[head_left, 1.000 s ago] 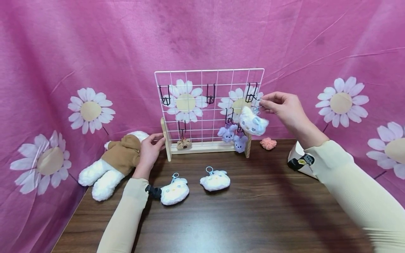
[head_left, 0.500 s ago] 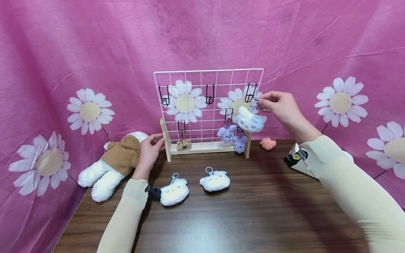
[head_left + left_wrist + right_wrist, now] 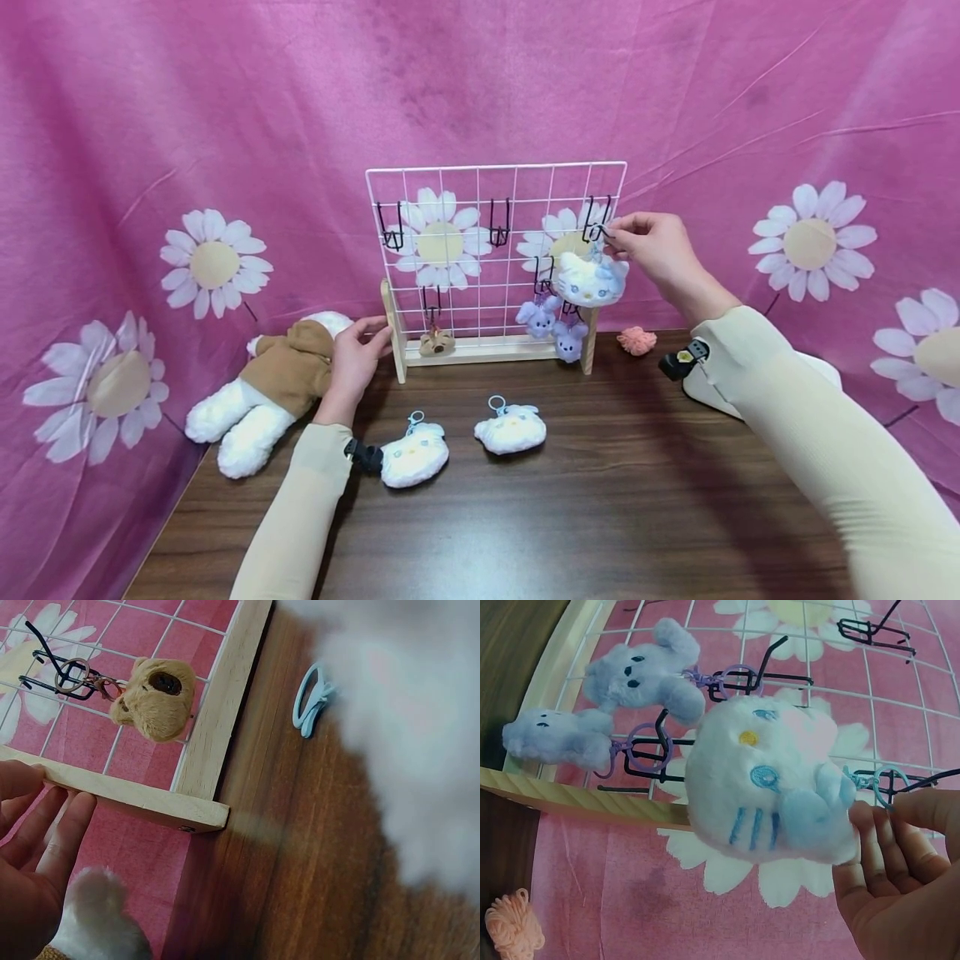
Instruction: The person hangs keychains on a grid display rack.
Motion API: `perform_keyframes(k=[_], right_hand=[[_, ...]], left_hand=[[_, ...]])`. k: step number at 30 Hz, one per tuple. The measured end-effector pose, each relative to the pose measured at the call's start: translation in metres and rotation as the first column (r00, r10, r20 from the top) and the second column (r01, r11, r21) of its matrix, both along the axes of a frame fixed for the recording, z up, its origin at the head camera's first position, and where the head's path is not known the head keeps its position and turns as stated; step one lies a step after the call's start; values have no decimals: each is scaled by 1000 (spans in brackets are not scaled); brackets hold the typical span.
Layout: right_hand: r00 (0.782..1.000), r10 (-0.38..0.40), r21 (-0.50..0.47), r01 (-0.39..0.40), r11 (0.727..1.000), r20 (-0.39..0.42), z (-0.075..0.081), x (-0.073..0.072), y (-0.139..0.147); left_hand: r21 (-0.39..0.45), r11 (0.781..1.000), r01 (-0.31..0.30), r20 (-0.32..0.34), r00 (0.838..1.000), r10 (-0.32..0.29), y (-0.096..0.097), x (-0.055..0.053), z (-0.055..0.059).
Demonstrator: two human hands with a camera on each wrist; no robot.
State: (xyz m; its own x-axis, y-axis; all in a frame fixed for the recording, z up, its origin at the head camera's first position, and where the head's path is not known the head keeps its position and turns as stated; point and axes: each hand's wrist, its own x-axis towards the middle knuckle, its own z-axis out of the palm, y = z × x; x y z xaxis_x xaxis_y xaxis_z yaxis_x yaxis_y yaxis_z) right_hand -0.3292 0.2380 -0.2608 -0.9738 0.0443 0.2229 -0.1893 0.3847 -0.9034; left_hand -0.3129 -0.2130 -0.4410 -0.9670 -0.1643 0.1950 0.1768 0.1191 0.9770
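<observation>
My right hand (image 3: 652,250) pinches the light-blue ring (image 3: 891,786) of a white plush cat-head keychain (image 3: 592,279) with a blue bow. The ring overlaps the prong of the upper right black hook (image 3: 595,223); whether it is around the prong I cannot tell. My left hand (image 3: 356,362) touches the left wooden post (image 3: 135,791) of a white wire grid rack (image 3: 480,167) with its fingertips. Two purple plush keychains, one upper (image 3: 538,317) and one lower (image 3: 570,342), hang at the lower right. A brown bear keychain (image 3: 156,697) hangs at the lower left.
Two more white cat-head keychains, left (image 3: 414,456) and right (image 3: 512,429), lie on the brown table (image 3: 600,517). Left of the rack lies a large plush toy (image 3: 281,375). A coral yarn bundle (image 3: 636,340) and a white object (image 3: 708,392) are at the right.
My right hand has moved left with the white keychain, bringing its ring to the upper right hook. The plush face has turned to the front and hangs level. My left hand stays put.
</observation>
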Motion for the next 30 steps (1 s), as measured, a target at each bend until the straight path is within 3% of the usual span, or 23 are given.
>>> perform_keyframes(k=[17,30], right_hand=[[996,-84,20,84,996,-23,-1,-2,-9],[993,-114,12,115,993,-12,-1,13,-10]], left_hand=[[-1,1000,0,12,1000,0,0,0,2],[-8,1000,-5,15,1000,5,-1,0,1]])
